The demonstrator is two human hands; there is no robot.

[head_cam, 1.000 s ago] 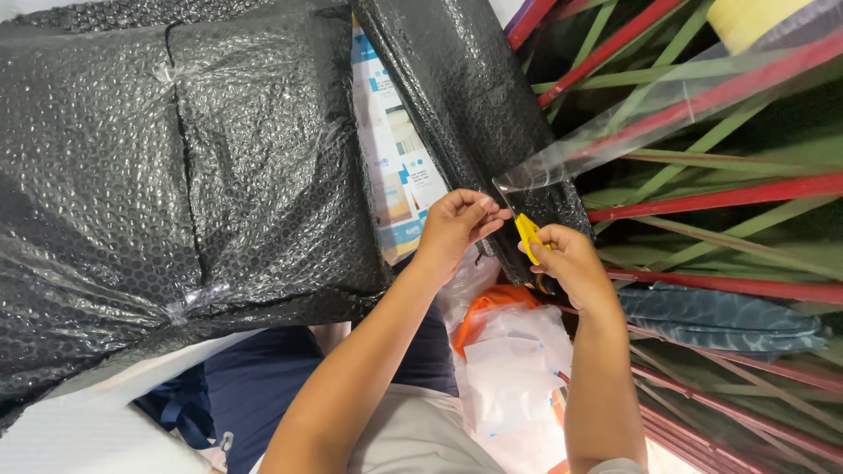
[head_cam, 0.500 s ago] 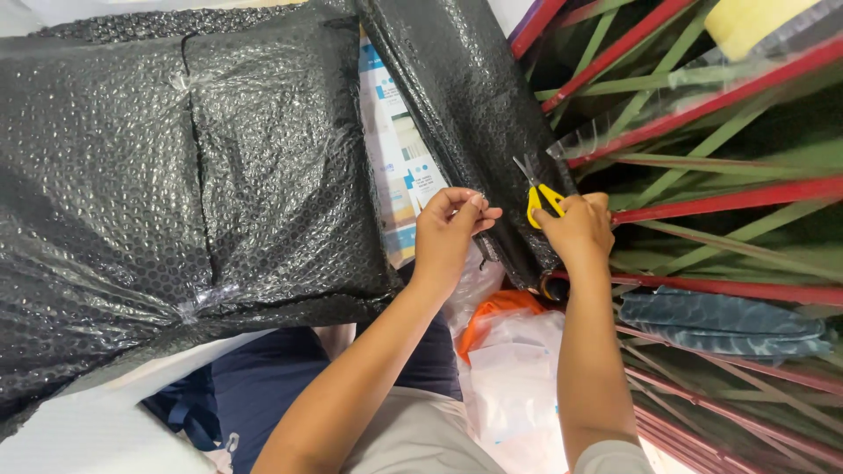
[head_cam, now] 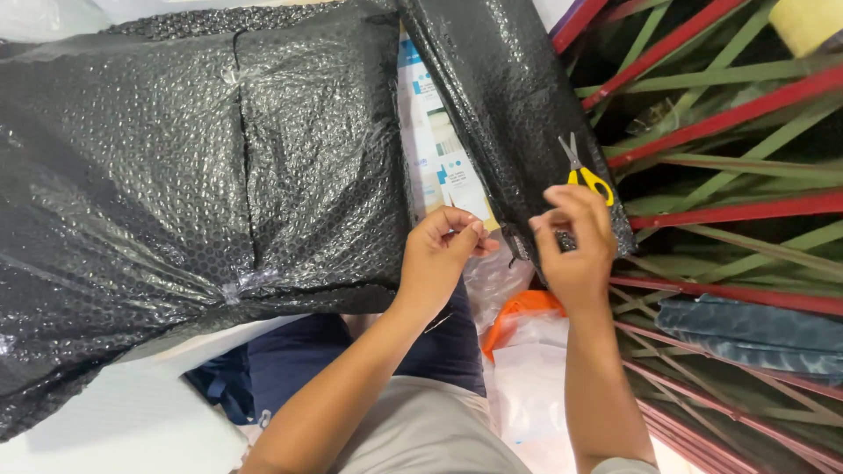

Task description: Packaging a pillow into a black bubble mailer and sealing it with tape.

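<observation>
By black bubble wrap (head_cam: pixel 492 105), R hand (head_cam: pixel 575 250) w/ scissors (head_cam: pixel 581 171).

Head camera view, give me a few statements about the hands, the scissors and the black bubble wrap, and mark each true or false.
1. The right hand holds yellow-handled scissors. True.
2. The scissors' blades point down toward the person. False: they point up, away from the person.
3. The left hand pinches something small at the bubble wrap's edge. True.
4. The bubble wrap is white. False: it is black.
5. The hands are clasped together. False: they are apart.
</observation>
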